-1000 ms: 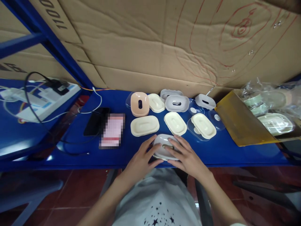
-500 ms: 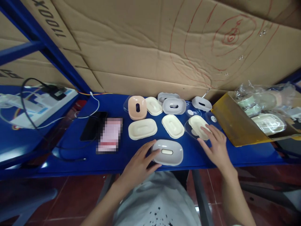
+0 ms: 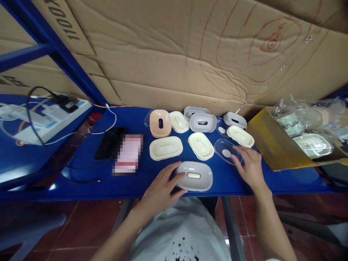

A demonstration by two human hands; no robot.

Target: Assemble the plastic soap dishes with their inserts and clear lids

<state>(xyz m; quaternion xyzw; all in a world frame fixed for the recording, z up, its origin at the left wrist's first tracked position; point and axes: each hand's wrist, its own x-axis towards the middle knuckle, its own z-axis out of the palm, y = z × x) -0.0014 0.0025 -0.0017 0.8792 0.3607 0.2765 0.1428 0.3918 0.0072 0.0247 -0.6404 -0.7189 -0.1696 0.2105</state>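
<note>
My left hand (image 3: 160,188) rests on the left end of a grey oval soap-box part (image 3: 194,176) near the front edge of the blue table (image 3: 136,181), fingers curled round its rim. To its right, my right hand (image 3: 248,165) has its fingers on the near edge of a clear oval lid (image 3: 227,151). A cream oval tray (image 3: 240,136) lies just behind that lid. Two more cream trays (image 3: 166,148) (image 3: 201,145) sit behind the grey part. Further back are a pink part (image 3: 160,123), a cream tray (image 3: 178,121) and grey parts (image 3: 202,122) (image 3: 235,119).
A dark phone (image 3: 108,143) and a pink card (image 3: 127,154) lie left of the trays, with cables and a white power strip (image 3: 49,116) further left. A yellow box (image 3: 274,145) with bagged parts stands at the right. Cardboard (image 3: 190,54) backs the table.
My right hand left the grey part and reached right; the cream tray that sat on the clear lid now lies behind it. My left hand stayed on the grey part.
</note>
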